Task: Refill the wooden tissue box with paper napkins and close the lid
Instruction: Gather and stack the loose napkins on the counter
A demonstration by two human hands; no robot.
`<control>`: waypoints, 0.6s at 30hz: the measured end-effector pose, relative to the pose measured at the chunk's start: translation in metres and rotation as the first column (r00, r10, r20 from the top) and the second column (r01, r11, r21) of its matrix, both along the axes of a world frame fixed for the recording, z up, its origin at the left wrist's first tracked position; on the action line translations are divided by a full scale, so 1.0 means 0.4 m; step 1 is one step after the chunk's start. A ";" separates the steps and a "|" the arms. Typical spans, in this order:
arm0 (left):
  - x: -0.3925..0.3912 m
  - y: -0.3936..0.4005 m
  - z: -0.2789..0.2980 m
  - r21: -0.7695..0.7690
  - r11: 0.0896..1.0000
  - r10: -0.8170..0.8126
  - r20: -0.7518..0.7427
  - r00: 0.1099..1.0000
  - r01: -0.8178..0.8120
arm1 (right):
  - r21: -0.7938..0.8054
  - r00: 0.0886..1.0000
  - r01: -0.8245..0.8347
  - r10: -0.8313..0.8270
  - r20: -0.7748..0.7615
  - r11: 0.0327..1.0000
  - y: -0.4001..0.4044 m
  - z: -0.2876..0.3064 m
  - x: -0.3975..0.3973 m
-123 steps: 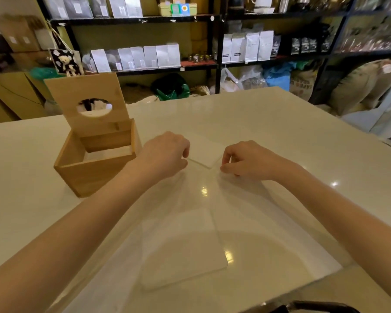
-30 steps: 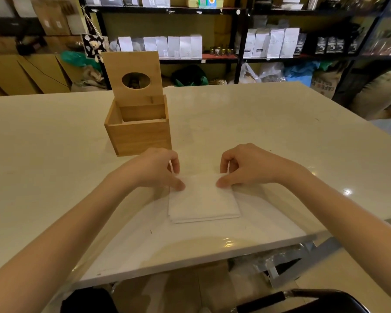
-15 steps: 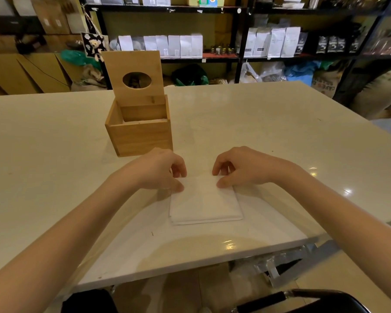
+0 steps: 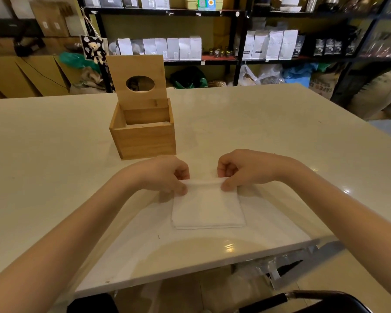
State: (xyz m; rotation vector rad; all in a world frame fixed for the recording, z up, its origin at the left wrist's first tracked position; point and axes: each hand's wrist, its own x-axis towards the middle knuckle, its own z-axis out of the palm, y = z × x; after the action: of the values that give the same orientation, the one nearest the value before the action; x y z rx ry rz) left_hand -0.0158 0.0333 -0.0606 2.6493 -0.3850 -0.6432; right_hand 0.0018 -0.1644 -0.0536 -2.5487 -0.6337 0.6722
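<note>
The box (image 4: 142, 136) stands open, lid (image 4: 137, 81) upright, beyond the left hand (image 4: 165, 175). Both hands pinch the far edge of the napkins (image 4: 208, 208) on the table (image 4: 54, 154); right hand (image 4: 242, 169) opposite. Step: pickup. Next, likely lift the stack level into the box.

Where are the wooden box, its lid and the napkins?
wooden tissue box (image 4: 145, 141): head view, front wall.
lid (image 4: 142, 66): head view, above its oval hole.
paper napkins (image 4: 208, 211): head view, top of the stack.

- Your left hand (image 4: 165, 175) and right hand (image 4: 242, 169) pinch the far edge of the napkins (image 4: 208, 208) on the table (image 4: 269, 132).
- The box (image 4: 145, 136) stands beyond, lid (image 4: 137, 80) upright.
</note>
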 end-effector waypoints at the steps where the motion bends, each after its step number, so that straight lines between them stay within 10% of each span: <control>1: 0.001 0.006 0.005 -0.011 1.000 0.001 -0.008 1.000 -0.001 | 0.023 1.000 0.011 -0.010 -0.021 1.000 0.001 0.006 -0.002; 11: -0.023 0.100 0.062 -0.180 0.979 0.096 -0.023 0.995 -0.098 | 0.212 0.997 0.058 -0.067 0.034 0.976 0.036 0.051 -0.010; 18: -0.013 0.174 0.120 -0.300 0.931 0.295 0.290 0.910 -0.207 | 0.301 0.967 -0.002 -0.075 0.244 0.954 0.102 0.098 0.065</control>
State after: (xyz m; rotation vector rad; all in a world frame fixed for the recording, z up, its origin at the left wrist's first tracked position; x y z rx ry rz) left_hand -0.0210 0.1028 -0.0125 2.4854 -0.1926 -0.0542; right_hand 0.0276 -0.1235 -0.0143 -2.3695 -0.7094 0.2150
